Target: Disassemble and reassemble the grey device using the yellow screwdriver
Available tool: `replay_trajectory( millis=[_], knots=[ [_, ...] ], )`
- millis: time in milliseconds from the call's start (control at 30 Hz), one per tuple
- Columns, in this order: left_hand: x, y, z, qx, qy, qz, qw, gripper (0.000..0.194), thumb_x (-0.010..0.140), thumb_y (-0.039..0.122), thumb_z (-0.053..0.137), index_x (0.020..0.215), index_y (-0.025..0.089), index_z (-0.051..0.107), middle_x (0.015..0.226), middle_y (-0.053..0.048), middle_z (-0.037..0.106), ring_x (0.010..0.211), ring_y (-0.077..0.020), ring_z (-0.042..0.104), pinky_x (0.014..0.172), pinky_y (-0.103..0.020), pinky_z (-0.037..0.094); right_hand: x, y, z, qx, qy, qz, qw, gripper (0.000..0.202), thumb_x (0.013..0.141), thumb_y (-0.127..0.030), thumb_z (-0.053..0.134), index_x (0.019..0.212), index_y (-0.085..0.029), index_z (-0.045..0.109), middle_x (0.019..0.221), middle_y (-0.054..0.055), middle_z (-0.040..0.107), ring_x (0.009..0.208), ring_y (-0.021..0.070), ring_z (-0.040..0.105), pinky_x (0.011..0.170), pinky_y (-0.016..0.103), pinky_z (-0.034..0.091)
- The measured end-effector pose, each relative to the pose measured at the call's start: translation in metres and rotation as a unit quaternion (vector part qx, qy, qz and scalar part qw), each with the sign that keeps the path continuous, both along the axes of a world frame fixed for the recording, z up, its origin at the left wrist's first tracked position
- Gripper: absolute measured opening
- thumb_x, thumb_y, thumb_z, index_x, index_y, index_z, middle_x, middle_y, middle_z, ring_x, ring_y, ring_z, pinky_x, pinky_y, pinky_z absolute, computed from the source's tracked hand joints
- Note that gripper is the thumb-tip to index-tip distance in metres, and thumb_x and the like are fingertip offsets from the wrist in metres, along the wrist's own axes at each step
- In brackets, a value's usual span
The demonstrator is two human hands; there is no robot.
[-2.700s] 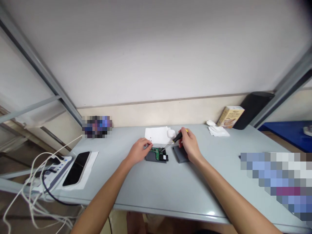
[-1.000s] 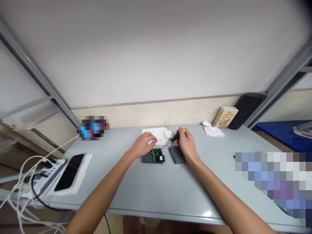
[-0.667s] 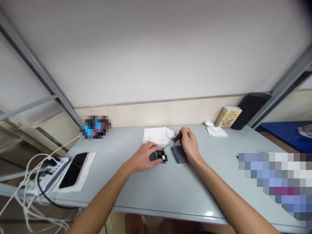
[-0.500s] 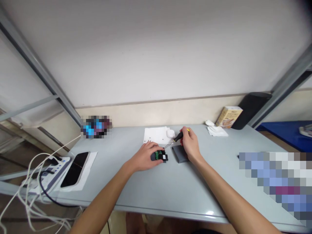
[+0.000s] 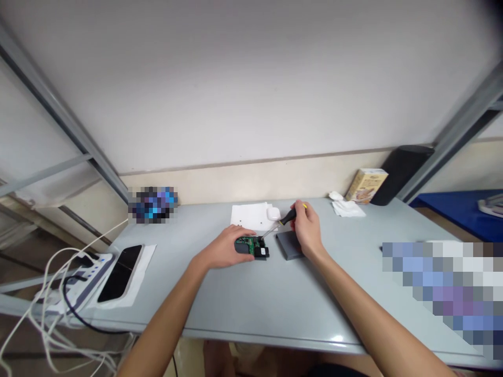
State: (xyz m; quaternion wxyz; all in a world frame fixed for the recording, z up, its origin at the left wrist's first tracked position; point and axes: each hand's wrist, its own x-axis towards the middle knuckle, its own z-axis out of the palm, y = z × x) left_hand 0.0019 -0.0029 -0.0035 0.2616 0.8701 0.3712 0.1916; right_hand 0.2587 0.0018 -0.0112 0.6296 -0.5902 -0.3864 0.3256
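Observation:
My left hand (image 5: 230,247) grips a small green circuit board with black parts (image 5: 251,247) by its edges, thumb on the near side and fingers on the far side. A white label shows on the board's black block. My right hand (image 5: 307,226) is closed around the black and yellow handle of a screwdriver (image 5: 288,216). Its thin metal shaft slants down to the left, and the tip meets the board's upper right part. Partly under my right hand lies a flat dark grey case (image 5: 288,247). Behind the board is a white sheet (image 5: 251,213) with a few tiny dark bits, probably screws.
A white rounded case (image 5: 273,213) sits on the sheet's right end. At the left are a phone (image 5: 121,273), a power strip (image 5: 88,280) and tangled white cables (image 5: 47,319). Crumpled tissue (image 5: 348,208), a yellow box (image 5: 366,186) and a black cylinder (image 5: 403,175) stand back right.
My left hand has shifted left and opened its grip wider, so more of the green board shows. The screwdriver tip stays at the board's upper right, and my right hand has hardly moved.

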Motion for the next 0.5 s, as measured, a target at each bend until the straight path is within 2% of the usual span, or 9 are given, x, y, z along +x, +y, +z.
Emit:
replay_trajectory(
  millis=[133, 233, 400, 500],
  knots=[
    [-0.01, 0.003, 0.003, -0.023, 0.007, 0.008, 1.0, 0.062, 0.077, 0.036, 0.087, 0.135, 0.026, 0.067, 0.129, -0.01, 0.068, 0.124, -0.0293, 0.061, 0.109, -0.041, 0.049, -0.002, -0.002, -0.001, 0.029, 0.009, 0.025, 0.999, 0.038, 0.095, -0.061, 0.053, 0.085, -0.024, 0.058, 0.057, -0.006, 0.047, 0.053, 0.0151, 0.044, 0.054, 0.029, 0.036],
    [-0.014, 0.005, 0.002, -0.029, 0.012, 0.017, 0.999, 0.061, 0.078, 0.037, 0.087, 0.134, 0.026, 0.067, 0.129, -0.01, 0.069, 0.124, -0.029, 0.062, 0.108, -0.041, 0.051, -0.007, -0.005, -0.001, 0.045, -0.008, 0.056, 0.997, 0.041, 0.094, -0.064, 0.055, 0.086, -0.024, 0.059, 0.058, -0.006, 0.049, 0.054, 0.0147, 0.046, 0.054, 0.028, 0.037],
    [-0.015, 0.005, -0.002, -0.015, -0.004, 0.033, 0.999, 0.048, 0.086, 0.037, 0.08, 0.131, 0.025, 0.068, 0.127, -0.01, 0.069, 0.12, -0.0269, 0.063, 0.108, -0.041, 0.05, -0.02, -0.016, 0.001, 0.055, -0.052, 0.146, 0.986, 0.047, 0.091, -0.07, 0.057, 0.097, -0.024, 0.063, 0.059, -0.006, 0.048, 0.055, 0.0148, 0.044, 0.054, 0.028, 0.035],
    [-0.014, 0.005, -0.001, 0.007, -0.008, 0.042, 0.999, 0.037, 0.089, 0.035, 0.075, 0.124, 0.025, 0.069, 0.121, -0.009, 0.07, 0.116, -0.0264, 0.063, 0.106, -0.042, 0.051, -0.025, -0.02, 0.003, 0.067, -0.065, 0.158, 0.983, 0.048, 0.091, -0.071, 0.057, 0.098, -0.024, 0.065, 0.061, -0.005, 0.048, 0.057, 0.0151, 0.044, 0.057, 0.028, 0.036]
  ],
)
